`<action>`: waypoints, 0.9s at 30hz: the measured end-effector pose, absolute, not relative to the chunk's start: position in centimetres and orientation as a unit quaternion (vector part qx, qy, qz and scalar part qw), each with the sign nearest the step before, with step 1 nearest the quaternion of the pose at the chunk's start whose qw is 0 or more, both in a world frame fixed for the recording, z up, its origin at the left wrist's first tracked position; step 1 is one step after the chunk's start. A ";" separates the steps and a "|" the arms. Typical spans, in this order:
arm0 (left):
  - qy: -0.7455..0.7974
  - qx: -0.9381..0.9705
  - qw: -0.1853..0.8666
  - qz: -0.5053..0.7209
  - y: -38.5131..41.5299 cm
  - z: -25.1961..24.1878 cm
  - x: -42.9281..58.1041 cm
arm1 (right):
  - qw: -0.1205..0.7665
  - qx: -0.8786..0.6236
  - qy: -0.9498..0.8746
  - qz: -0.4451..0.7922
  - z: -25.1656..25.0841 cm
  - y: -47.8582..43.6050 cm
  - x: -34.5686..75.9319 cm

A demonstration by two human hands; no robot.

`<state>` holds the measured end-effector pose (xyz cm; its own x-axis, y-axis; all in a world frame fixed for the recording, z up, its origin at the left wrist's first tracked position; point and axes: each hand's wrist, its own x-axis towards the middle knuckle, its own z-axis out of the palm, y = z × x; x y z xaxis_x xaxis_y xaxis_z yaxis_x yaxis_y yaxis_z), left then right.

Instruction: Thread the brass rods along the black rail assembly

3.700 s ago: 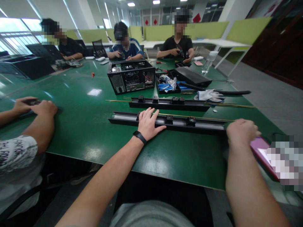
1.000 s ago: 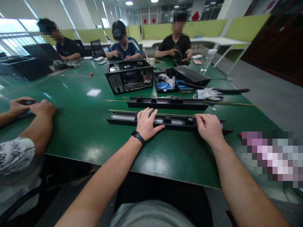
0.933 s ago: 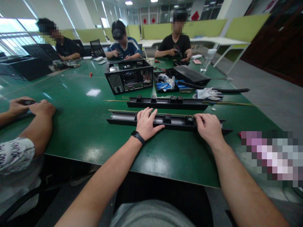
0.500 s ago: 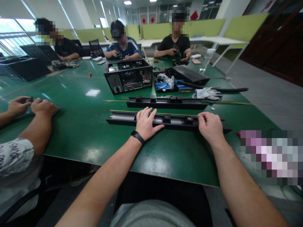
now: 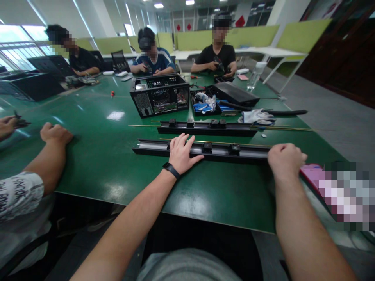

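My left hand (image 5: 182, 153) lies spread across the nearer long black channel (image 5: 152, 146), pressing on it with fingers apart. Small black blocks (image 5: 234, 148) sit along this channel, one of them partly hidden by my fingers. Along its far edge runs a thin brass-coloured rod (image 5: 225, 142). At the channel's right end, my right hand (image 5: 287, 160) is closed in a fist around the rod's right end; the grip itself is hidden by the fingers. Behind lies a second black channel (image 5: 202, 128) with similar blocks, and more thin rods (image 5: 284, 127) stick out at its right.
An open computer case (image 5: 159, 95) stands beyond the channels. Right of it are a black tray with gloves (image 5: 205, 103), a white glove (image 5: 258, 116) and a bottle (image 5: 257, 74). A pink item (image 5: 313, 173) lies at right. A co-worker's arm (image 5: 54, 150) rests on the green table (image 5: 117, 164).
My right hand has moved right, past the channel's end, and the rod has slid right with it. My left hand stays in place. The co-worker's two hands at left have moved apart.
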<state>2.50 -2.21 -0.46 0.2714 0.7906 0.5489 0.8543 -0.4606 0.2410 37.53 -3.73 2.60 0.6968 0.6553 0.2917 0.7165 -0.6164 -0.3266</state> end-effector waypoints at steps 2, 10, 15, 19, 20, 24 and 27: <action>-0.515 -0.796 0.051 -0.314 -2.2 -0.5 2.4 | 0.214 -0.901 -0.371 -0.074 2.5 -3.7 37.7; -0.518 -0.795 0.045 -0.312 -2.3 -0.4 2.1 | 0.245 -0.920 -0.298 -0.070 2.2 -3.5 39.0; -0.519 -0.794 0.046 -0.313 -2.4 -0.3 1.9 | 0.279 -0.917 -0.280 -0.049 1.8 -3.2 40.4; -0.519 -0.794 0.042 -0.312 -2.4 -0.3 1.8 | 0.327 -0.903 -0.272 -0.064 1.1 -2.9 41.2; -0.519 -0.794 0.041 -0.312 -2.4 -0.3 1.8 | 0.327 -0.905 -0.264 -0.064 1.0 -2.9 41.3; -0.521 -0.794 0.039 -0.310 -2.4 -0.3 1.8 | 0.315 -0.914 -0.246 -0.062 0.8 -2.8 41.4; -0.522 -0.794 0.041 -0.309 -2.4 -0.4 1.8 | 0.345 -0.898 -0.260 -0.083 0.4 -2.7 41.7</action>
<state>1.81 -2.44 -0.36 0.2646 0.8036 0.5332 0.8545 -0.4517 0.2567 41.66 -2.72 0.44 0.8511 0.4096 0.3285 0.5242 -0.6269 -0.5764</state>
